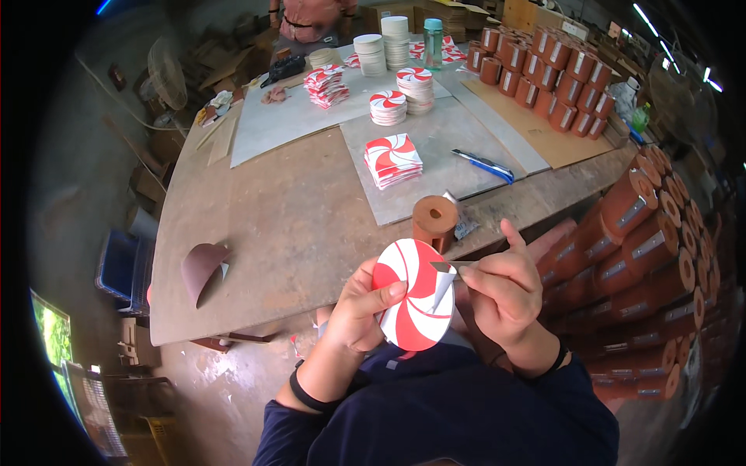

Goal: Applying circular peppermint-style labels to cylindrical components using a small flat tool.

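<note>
My left hand (360, 304) grips a round red-and-white swirl disc (416, 314) by its left side, thumb lying on its face. At the disc's right edge a pale flap (444, 284) curls up. My right hand (505, 293) pinches at this flap, thumb and forefinger together, with another finger raised. Whether it is a top layer or a backing sheet I cannot tell. Just beyond the disc stands a brown cylinder (436, 217) with a hole in its top, a crumpled silvery packet (464, 221) beside it.
Farther off lie a stack of square swirl sheets (393, 161), a blue utility knife (486, 165), stacked round swirl discs (388, 108) and plain white discs (370, 54). Brown cylinders (571, 70) are piled back right, more (649, 256) at my right. A curved brown sheet (203, 272) rests left.
</note>
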`<state>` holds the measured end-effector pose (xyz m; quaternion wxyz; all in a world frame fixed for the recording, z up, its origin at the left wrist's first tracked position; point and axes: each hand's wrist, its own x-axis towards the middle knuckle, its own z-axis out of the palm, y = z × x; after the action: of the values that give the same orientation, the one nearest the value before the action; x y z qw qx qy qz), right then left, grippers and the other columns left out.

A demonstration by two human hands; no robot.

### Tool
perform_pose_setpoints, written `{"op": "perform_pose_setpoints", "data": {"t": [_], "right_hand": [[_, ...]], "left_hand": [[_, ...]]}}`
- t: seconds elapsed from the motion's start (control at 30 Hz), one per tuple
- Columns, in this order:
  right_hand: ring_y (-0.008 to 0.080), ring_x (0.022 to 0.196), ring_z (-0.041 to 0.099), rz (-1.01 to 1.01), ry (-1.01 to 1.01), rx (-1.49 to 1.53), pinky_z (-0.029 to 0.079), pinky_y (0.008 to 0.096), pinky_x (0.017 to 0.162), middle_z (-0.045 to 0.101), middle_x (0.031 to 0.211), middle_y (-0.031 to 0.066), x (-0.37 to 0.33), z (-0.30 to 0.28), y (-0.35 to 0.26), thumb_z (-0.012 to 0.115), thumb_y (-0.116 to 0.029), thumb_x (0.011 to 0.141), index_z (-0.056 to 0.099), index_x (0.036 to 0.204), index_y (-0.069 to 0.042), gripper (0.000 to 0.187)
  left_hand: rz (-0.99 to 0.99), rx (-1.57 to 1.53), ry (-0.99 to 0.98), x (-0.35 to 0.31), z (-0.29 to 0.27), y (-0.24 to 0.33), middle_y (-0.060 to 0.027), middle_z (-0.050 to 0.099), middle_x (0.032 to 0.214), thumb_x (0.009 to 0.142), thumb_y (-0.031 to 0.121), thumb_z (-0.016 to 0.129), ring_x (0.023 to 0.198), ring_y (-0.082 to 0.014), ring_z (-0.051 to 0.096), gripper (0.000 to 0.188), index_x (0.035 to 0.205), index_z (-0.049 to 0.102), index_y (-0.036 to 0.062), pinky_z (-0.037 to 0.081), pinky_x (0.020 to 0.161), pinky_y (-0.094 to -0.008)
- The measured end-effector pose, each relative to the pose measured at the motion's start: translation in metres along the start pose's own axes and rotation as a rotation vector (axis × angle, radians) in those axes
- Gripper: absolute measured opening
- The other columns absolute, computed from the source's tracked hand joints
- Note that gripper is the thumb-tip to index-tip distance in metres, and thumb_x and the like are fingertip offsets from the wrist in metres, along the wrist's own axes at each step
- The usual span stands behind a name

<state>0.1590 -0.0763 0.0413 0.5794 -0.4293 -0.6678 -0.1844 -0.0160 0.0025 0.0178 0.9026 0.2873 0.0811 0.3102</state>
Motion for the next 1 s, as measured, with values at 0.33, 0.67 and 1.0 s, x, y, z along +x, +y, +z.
{"op": "perform_pose_setpoints", "data": {"t": [0.33, 0.67, 1.0], "right_hand": [[0.0152, 0.061, 0.054, -0.025, -0.05, -0.026, 0.036, 0.0481, 0.1, 0.055, 0.075, 0.0032, 0.002, 0.004, -0.002, 0.064, 0.012, 0.062, 0.065, 0.082, -0.005, 0.026], [0.0187, 0.069, 0.055, 0.112, 0.05, 0.009, 0.034, 0.0464, 0.1, 0.057, 0.08, 0.0038, -0.01, 0.005, 0.008, 0.062, 0.011, 0.064, 0.066, 0.088, -0.007, 0.031], [0.01, 0.064, 0.045, -0.199, -0.023, -0.149, 0.033, 0.0495, 0.101, 0.054, 0.081, -0.006, -0.001, 0.009, -0.009, 0.069, -0.008, 0.066, 0.069, 0.082, -0.014, 0.017]], "left_hand": [[0.009, 0.127, -0.054, -0.001, -0.007, 0.007, -0.0138, 0.064, 0.102, 0.074, -0.001, 0.069, 0.092, -0.0214, 0.063, 0.038, 0.109, 0.055, -0.0025, 0.051, 0.085, -0.0344], [0.096, 0.042, -0.05, 0.006, -0.016, 0.008, -0.0144, 0.057, 0.076, 0.072, 0.0, 0.068, 0.061, -0.0229, 0.061, 0.042, 0.109, 0.048, -0.0007, 0.054, 0.055, -0.0324], [0.069, -0.01, 0.002, 0.006, -0.027, 0.005, -0.0097, 0.057, 0.077, 0.076, 0.002, 0.063, 0.065, -0.0168, 0.057, 0.037, 0.11, 0.049, 0.0023, 0.05, 0.057, -0.0283]]}}
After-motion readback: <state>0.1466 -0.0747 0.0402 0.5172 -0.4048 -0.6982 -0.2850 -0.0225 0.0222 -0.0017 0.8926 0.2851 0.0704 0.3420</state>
